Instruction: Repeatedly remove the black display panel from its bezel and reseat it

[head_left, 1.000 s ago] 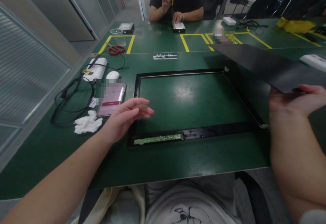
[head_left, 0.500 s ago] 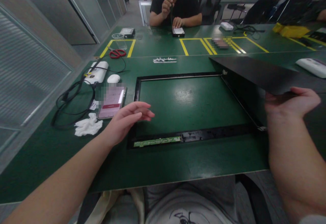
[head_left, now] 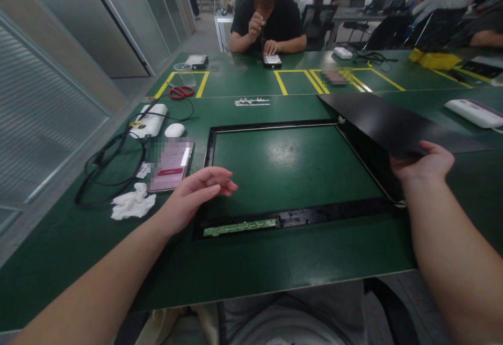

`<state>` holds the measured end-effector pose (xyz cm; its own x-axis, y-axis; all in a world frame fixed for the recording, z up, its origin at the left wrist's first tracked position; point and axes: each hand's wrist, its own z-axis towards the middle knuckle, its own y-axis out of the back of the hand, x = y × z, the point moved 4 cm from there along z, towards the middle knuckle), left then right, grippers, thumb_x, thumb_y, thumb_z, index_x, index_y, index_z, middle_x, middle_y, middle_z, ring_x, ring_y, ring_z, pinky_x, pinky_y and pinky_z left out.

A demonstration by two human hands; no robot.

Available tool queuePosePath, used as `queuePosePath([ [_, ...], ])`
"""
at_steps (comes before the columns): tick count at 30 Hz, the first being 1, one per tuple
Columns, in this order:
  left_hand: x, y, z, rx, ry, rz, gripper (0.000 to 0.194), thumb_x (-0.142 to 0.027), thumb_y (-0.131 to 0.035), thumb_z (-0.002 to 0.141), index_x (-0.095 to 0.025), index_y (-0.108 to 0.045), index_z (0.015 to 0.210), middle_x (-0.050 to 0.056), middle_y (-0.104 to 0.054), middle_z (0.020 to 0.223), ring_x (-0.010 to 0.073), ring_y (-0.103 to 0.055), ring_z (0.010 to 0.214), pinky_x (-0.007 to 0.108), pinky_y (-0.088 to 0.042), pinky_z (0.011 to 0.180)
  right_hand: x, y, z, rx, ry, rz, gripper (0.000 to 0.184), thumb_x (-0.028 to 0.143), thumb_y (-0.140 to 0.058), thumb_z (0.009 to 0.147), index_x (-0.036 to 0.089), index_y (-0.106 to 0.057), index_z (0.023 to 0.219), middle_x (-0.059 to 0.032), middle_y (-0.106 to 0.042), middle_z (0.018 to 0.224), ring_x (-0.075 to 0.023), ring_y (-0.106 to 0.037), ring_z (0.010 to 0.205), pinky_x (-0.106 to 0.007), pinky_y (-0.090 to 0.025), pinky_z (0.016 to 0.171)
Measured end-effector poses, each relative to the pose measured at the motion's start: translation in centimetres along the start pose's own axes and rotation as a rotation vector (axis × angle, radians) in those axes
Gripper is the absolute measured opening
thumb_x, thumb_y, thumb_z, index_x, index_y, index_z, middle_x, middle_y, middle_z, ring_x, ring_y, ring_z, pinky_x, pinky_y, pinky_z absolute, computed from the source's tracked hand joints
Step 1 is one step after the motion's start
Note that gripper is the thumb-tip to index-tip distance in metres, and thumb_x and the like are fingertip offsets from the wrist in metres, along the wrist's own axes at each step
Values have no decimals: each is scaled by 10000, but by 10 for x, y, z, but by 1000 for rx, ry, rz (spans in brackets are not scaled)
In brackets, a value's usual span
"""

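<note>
A thin black rectangular frame [head_left: 212,141] lies flat on the green table [head_left: 275,261], with a green circuit strip [head_left: 239,227] along its near edge. My left hand [head_left: 196,190] hovers open over the frame's near left corner, fingers stretched out and holding nothing. My right hand [head_left: 424,164] grips the near edge of a large black panel [head_left: 385,120], thumb on top, holding it low over the table to the right of the frame.
Left of the frame lie a phone [head_left: 171,164], a crumpled white tissue [head_left: 131,203], a black cable loop [head_left: 106,167], a white mouse [head_left: 175,130] and red scissors [head_left: 181,92]. A white device [head_left: 473,113] sits far right. A person [head_left: 271,20] works opposite.
My right hand has carried the black panel lower and further away toward the table. My left hand has stayed over the frame's corner.
</note>
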<state>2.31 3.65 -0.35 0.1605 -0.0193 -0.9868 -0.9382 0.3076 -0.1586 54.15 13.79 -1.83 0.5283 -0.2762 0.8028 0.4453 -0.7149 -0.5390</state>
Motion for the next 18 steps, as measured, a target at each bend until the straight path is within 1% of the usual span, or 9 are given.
queuePosePath([
  [3, 2, 2, 0, -2, 4, 6, 303, -418, -912, 906, -256, -885, 1160, 85, -883, 1039, 215, -811, 973, 289, -632, 885, -2, 4, 4, -55, -38, -46, 198, 186, -528, 661, 252, -526, 848, -64, -702, 1035, -195, -707, 849, -304, -607, 575],
  [7, 3, 2, 1, 9, 12, 9, 291, -417, -914, 908, -267, -885, 1156, 79, -884, 1040, 204, -809, 975, 275, -628, 888, -4, 8, 9, -101, -68, -49, 207, 163, -534, 648, 248, -525, 836, -66, -694, 1009, -206, -715, 871, -309, -617, 569],
  [11, 4, 3, 0, 7, 16, 18, 293, -414, -915, 909, -265, -883, 1159, 80, -882, 1041, 207, -805, 970, 287, -626, 889, -2, 8, 7, -84, -53, -81, 199, 154, -534, 650, 246, -519, 826, -61, -678, 988, -194, -711, 854, -289, -621, 554],
  [15, 4, 4, -2, 11, 12, 31, 297, -418, -910, 913, -267, -879, 1167, 75, -880, 1051, 204, -802, 976, 286, -620, 893, -1, 3, 1, -74, -58, -13, 206, 125, -523, 666, 244, -535, 834, -44, -669, 942, -180, -707, 818, -277, -629, 552],
  [18, 4, 4, -1, 16, 14, 45, 292, -420, -905, 920, -270, -873, 1168, 65, -878, 1051, 197, -798, 975, 281, -612, 895, 0, -2, -3, -40, -39, 25, 248, 85, -524, 643, 227, -553, 845, -33, -659, 901, -162, -692, 766, -244, -607, 527],
])
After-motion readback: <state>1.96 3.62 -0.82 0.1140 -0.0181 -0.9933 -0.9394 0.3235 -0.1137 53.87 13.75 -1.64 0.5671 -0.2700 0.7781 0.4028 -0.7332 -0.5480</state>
